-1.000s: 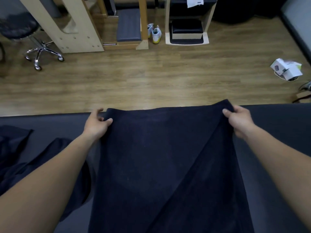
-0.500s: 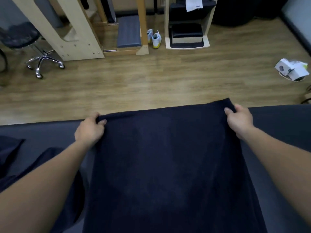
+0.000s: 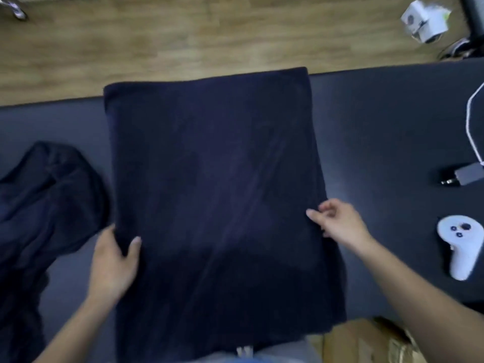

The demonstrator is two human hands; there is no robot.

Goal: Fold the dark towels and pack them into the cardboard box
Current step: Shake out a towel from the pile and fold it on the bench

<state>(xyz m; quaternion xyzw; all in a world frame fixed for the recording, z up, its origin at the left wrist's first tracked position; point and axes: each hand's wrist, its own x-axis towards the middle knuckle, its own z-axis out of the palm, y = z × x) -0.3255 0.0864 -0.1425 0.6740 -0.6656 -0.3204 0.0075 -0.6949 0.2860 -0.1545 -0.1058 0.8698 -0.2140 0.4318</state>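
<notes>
No legible txt, labels or nos. anywhere.

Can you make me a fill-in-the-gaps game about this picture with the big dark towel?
The left hand grips the left edge of the spread towel; the right hand pinches its ____ edge.
The controller on the table is coloured ____.
The crumpled towel lies to the ____ of the spread towel.
The box nearest the person is made of ____.
Missing words: right, white, left, cardboard.
</notes>
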